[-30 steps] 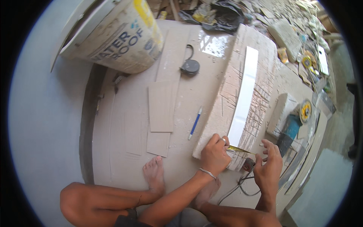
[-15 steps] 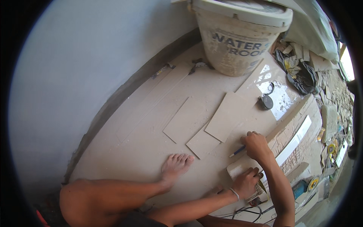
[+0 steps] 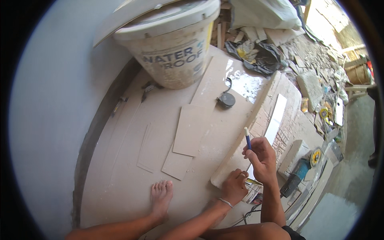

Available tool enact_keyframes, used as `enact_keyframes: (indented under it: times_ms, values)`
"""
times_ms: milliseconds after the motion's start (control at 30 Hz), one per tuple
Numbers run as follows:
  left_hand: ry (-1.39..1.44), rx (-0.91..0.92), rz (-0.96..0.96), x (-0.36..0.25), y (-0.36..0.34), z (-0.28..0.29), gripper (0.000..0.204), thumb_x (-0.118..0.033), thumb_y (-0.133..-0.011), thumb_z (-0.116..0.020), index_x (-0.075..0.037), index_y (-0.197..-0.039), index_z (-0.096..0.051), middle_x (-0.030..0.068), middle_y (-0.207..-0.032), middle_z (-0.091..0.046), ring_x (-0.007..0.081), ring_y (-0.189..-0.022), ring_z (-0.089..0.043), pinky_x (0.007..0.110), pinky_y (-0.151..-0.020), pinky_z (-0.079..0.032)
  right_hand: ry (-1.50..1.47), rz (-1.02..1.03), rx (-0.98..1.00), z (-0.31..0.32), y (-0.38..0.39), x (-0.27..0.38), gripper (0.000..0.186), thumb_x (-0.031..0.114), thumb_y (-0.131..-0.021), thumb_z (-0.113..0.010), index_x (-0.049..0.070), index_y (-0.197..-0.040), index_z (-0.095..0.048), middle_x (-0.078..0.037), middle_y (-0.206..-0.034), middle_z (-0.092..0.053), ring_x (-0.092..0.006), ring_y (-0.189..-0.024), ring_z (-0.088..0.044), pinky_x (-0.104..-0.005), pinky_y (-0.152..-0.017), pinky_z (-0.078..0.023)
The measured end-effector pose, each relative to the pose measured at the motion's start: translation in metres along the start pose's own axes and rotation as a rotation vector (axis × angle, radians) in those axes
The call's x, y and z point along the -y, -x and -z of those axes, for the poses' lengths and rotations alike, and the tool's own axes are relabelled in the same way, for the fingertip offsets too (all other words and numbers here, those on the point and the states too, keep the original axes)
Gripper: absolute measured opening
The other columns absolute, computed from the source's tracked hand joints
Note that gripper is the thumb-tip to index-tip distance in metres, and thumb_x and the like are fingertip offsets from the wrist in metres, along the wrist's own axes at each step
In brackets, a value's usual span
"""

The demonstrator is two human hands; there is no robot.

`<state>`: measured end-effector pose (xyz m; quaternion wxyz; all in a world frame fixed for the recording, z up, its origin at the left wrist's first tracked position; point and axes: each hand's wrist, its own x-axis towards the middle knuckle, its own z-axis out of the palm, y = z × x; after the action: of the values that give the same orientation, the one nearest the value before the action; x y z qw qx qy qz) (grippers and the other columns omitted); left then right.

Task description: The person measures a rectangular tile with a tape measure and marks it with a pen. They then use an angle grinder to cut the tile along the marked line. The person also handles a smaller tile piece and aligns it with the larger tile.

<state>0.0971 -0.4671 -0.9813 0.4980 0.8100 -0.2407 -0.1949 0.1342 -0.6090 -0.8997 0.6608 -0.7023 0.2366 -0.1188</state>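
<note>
My right hand (image 3: 262, 160) is raised above the block and grips a blue pen (image 3: 248, 140), its whitish end pointing up. Below and to its left, my left hand (image 3: 235, 187), with a bracelet at the wrist, has its fingers pinched on the yellow blade of a tape measure (image 3: 253, 182). The tape's case seems to be the red and black shape beside the cables, partly hidden. Both hands are at the near end of a long, rough, pale block (image 3: 250, 138). A narrow white strip (image 3: 277, 116) lies lengthwise on the block, its near end behind my hands.
Cut beige tiles (image 3: 193, 130) lie on the floor left of the block. A black round object (image 3: 226, 100) sits beyond them. A big white bucket (image 3: 172, 56) stands at the wall. On the right are an angle grinder (image 3: 298, 174), cables and rubble (image 3: 316, 76).
My right hand has lifted the pen from low over the floor beside the block and turned it upright. My left hand stays on the tape. The view has swung to the right.
</note>
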Motion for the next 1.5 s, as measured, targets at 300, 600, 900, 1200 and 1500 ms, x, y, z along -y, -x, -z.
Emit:
enact_keyframes:
  times_ms: [300, 600, 900, 1200, 1500]
  values:
    - [0.017, 0.002, -0.056, -0.001, -0.003, 0.007, 0.014, 0.003, -0.088, -0.068, -0.008, -0.095, -0.073, 0.0126, -0.095, -0.067, 0.0362, -0.089, -0.072, 0.046, -0.079, -0.059, 0.700, -0.127, -0.095, 0.078, 0.084, -0.024, 0.032, 0.011, -0.079, -0.079, -0.001, -0.107, -0.070, -0.018, -0.094, -0.074, -0.0309, -0.077, -0.071, -0.0414, -0.075, -0.056]
    - [0.020, 0.004, 0.056, -0.001, -0.001, -0.012, 0.021, -0.007, -0.084, -0.072, -0.006, -0.104, -0.075, 0.0120, -0.103, -0.066, 0.0333, -0.103, -0.071, 0.046, -0.089, -0.060, 0.802, -0.102, 0.006, 0.087, 0.104, -0.057, 0.017, 0.013, -0.086, -0.085, 0.001, -0.094, -0.077, -0.013, -0.084, -0.074, -0.0280, -0.073, -0.067, -0.0417, -0.072, -0.051]
    - [0.022, 0.049, 0.112, -0.008, -0.004, -0.008, 0.014, -0.007, -0.083, -0.074, -0.002, -0.095, -0.071, 0.0135, -0.106, -0.065, 0.0344, -0.106, -0.070, 0.046, -0.091, -0.060, 0.727, -0.105, 0.057, 0.075, 0.093, -0.062, 0.016, 0.012, -0.083, -0.081, -0.002, -0.088, -0.076, -0.012, -0.074, -0.072, -0.0241, -0.069, -0.067, -0.0403, -0.071, -0.053]
    - [-0.027, -0.055, -0.079, 0.007, -0.001, -0.007, 0.007, -0.005, -0.092, -0.069, -0.008, -0.097, -0.074, 0.0123, -0.096, -0.066, 0.0356, -0.092, -0.071, 0.046, -0.080, -0.058, 0.820, -0.049, 0.030, 0.077, 0.100, -0.063, 0.017, 0.013, -0.082, -0.083, 0.000, -0.093, -0.080, -0.018, -0.079, -0.074, -0.0321, -0.073, -0.068, -0.0428, -0.073, -0.053]
    - [-0.125, 0.024, -0.152, 0.001, -0.006, 0.011, 0.014, 0.004, -0.092, -0.071, -0.005, -0.100, -0.079, 0.0138, -0.102, -0.074, 0.0353, -0.092, -0.075, 0.043, -0.082, -0.061, 0.754, -0.170, 0.020, 0.076, 0.099, -0.054, 0.017, 0.021, -0.087, -0.080, 0.006, -0.096, -0.083, -0.021, -0.090, -0.076, -0.0436, -0.091, -0.064, -0.0514, -0.085, -0.052]
